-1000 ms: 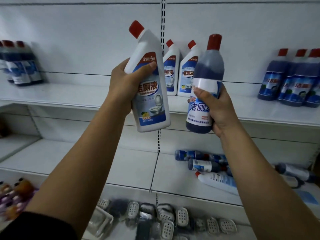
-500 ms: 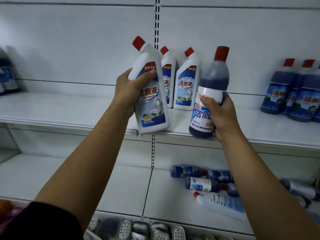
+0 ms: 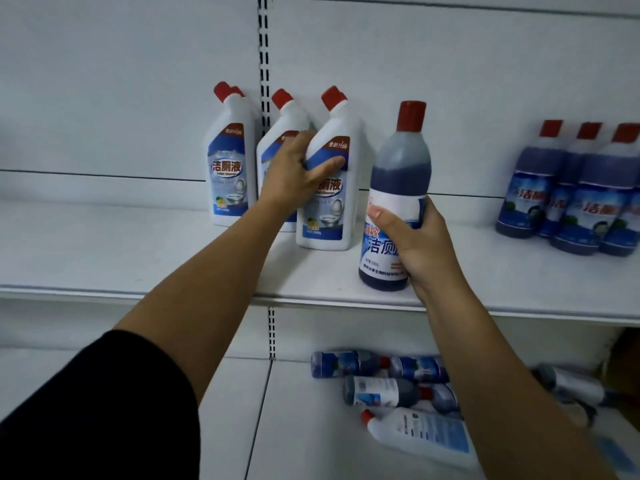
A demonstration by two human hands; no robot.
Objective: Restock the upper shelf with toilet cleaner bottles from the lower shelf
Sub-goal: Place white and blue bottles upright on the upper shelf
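My left hand (image 3: pixel 294 174) grips a white toilet cleaner bottle (image 3: pixel 325 220) with a red cap. The bottle stands upright on the upper shelf (image 3: pixel 138 251), just in front of two matching white bottles (image 3: pixel 227 168). My right hand (image 3: pixel 419 240) is wrapped around a dark blue bottle (image 3: pixel 398 168) with a red cap. It is held upright, its base at the shelf's front edge. On the lower shelf (image 3: pixel 294 427) lie several blue bottles (image 3: pixel 377 391) and one white bottle (image 3: pixel 419 434), all on their sides.
Several dark blue bottles (image 3: pixel 571 195) stand in a group at the right of the upper shelf. A slotted upright (image 3: pixel 265 64) runs down the white back panel. More bottles (image 3: pixel 571 386) lie at the lower shelf's far right, partly behind my right arm.
Both hands have moved forward and down. The white bottle went from mid-air to standing beside the other white ones, and the blue bottle came down to the shelf's front edge.
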